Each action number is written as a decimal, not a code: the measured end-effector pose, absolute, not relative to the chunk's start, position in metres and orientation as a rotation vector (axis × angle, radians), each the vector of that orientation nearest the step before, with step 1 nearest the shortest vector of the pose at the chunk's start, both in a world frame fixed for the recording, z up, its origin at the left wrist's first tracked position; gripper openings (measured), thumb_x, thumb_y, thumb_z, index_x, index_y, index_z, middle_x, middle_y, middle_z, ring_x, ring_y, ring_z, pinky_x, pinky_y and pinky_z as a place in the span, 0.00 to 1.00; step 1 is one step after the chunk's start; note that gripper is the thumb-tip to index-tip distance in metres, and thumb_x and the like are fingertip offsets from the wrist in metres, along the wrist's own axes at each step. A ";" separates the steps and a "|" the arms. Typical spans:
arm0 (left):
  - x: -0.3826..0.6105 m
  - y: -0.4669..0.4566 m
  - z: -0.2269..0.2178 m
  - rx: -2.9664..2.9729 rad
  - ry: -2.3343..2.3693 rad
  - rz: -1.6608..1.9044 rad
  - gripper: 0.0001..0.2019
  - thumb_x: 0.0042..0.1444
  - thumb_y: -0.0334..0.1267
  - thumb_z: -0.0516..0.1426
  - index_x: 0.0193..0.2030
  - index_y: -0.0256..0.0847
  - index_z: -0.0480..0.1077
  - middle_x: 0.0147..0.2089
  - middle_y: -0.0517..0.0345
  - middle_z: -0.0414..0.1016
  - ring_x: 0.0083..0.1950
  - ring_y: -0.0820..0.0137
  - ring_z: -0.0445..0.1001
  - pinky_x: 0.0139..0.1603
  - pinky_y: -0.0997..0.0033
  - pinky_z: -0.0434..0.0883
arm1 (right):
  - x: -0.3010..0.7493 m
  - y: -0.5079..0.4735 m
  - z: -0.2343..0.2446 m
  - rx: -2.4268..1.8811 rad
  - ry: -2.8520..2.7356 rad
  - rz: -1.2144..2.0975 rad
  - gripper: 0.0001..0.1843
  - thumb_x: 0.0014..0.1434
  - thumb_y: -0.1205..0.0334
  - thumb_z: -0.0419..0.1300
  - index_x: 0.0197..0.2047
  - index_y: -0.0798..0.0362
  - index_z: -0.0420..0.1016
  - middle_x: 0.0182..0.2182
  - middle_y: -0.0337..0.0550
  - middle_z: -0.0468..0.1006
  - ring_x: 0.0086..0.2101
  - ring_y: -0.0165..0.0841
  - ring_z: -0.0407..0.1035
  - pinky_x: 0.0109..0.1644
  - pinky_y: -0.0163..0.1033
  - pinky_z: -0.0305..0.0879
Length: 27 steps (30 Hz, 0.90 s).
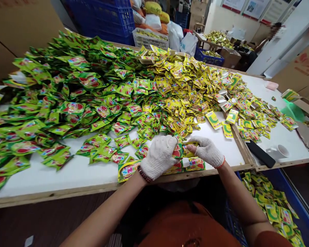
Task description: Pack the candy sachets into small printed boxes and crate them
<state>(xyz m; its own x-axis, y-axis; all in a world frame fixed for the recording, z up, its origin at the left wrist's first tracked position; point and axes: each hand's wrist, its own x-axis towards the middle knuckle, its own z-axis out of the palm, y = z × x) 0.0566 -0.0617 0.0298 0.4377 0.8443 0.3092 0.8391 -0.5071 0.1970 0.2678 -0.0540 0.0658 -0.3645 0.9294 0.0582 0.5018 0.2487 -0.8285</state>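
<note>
My left hand (160, 153), in a white knit glove, is closed on a small green and yellow carton (179, 151) with a watermelon print. My right hand (208, 150), also gloved but with the thumb tip bare, pinches a small yellow packet (187, 151) at the carton's right side. Whether the packet is partly inside the carton I cannot tell. Below both hands, printed green and yellow cartons (128, 169) lie along the table's front edge. Green packets (101, 152) lie to the left of my left hand.
A big heap of green packets (74, 79) covers the left, beside a heap of yellow packets (185, 75). To the right are small yellow boxes (213, 120), a black phone (260, 153) and a cup (282, 151). A blue crate (285, 181) holds filled boxes below. Another person (266, 41) sits far back.
</note>
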 end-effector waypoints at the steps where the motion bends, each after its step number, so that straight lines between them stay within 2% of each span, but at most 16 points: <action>1: 0.058 -0.062 0.030 2.656 1.544 0.573 0.22 0.51 0.46 0.63 0.49 0.38 0.69 0.45 0.43 0.75 0.46 0.53 0.73 0.47 0.54 0.69 | 0.269 -0.053 0.067 -1.291 -1.982 1.005 0.13 0.61 0.52 0.61 0.38 0.53 0.80 0.31 0.39 0.78 0.34 0.34 0.69 0.41 0.39 0.68; 5: 0.064 -0.062 0.032 2.683 1.554 0.551 0.19 0.52 0.43 0.62 0.49 0.37 0.70 0.45 0.43 0.75 0.45 0.54 0.73 0.45 0.56 0.68 | 0.266 -0.054 0.069 -1.291 -2.035 1.000 0.12 0.62 0.54 0.59 0.35 0.53 0.78 0.30 0.38 0.76 0.32 0.32 0.68 0.38 0.36 0.64; 8: 0.068 -0.064 0.034 2.674 1.602 0.554 0.18 0.52 0.41 0.62 0.48 0.37 0.70 0.44 0.43 0.74 0.45 0.54 0.73 0.45 0.56 0.67 | 0.259 -0.058 0.066 -1.385 -2.032 0.830 0.09 0.61 0.57 0.58 0.34 0.52 0.76 0.28 0.39 0.74 0.31 0.32 0.66 0.37 0.36 0.62; 10: 0.070 -0.065 0.035 2.664 1.655 0.539 0.17 0.52 0.42 0.62 0.47 0.37 0.70 0.43 0.43 0.74 0.44 0.54 0.72 0.44 0.56 0.66 | 0.255 -0.061 0.063 -1.460 -2.014 0.732 0.07 0.60 0.60 0.57 0.36 0.52 0.75 0.29 0.39 0.74 0.31 0.32 0.65 0.38 0.37 0.61; 14: 0.072 -0.067 0.036 2.685 1.674 0.500 0.17 0.52 0.40 0.62 0.47 0.37 0.69 0.43 0.43 0.73 0.43 0.54 0.71 0.43 0.56 0.65 | 0.256 -0.065 0.059 -1.514 -1.958 0.841 0.08 0.60 0.62 0.57 0.42 0.51 0.74 0.29 0.39 0.75 0.30 0.33 0.67 0.37 0.36 0.62; 19: 0.079 -0.066 0.038 2.682 1.615 0.454 0.17 0.56 0.41 0.59 0.50 0.35 0.69 0.45 0.42 0.74 0.45 0.53 0.72 0.44 0.54 0.66 | 0.253 -0.062 0.059 -1.480 -1.985 0.688 0.04 0.57 0.63 0.59 0.33 0.51 0.76 0.28 0.40 0.76 0.32 0.33 0.67 0.37 0.37 0.62; 23: 0.078 -0.065 0.041 2.630 1.676 0.451 0.19 0.55 0.42 0.60 0.51 0.35 0.68 0.47 0.42 0.73 0.47 0.53 0.72 0.45 0.55 0.66 | 0.256 -0.063 0.061 -1.463 -1.815 1.027 0.09 0.56 0.60 0.61 0.40 0.52 0.78 0.26 0.37 0.75 0.24 0.29 0.66 0.28 0.35 0.62; 27: 0.076 -0.065 0.042 2.582 1.718 0.421 0.19 0.55 0.41 0.60 0.51 0.36 0.68 0.46 0.43 0.73 0.46 0.53 0.71 0.44 0.54 0.66 | 0.257 -0.072 0.061 -1.381 -1.555 1.460 0.26 0.57 0.49 0.63 0.55 0.54 0.74 0.29 0.39 0.78 0.17 0.25 0.64 0.20 0.33 0.60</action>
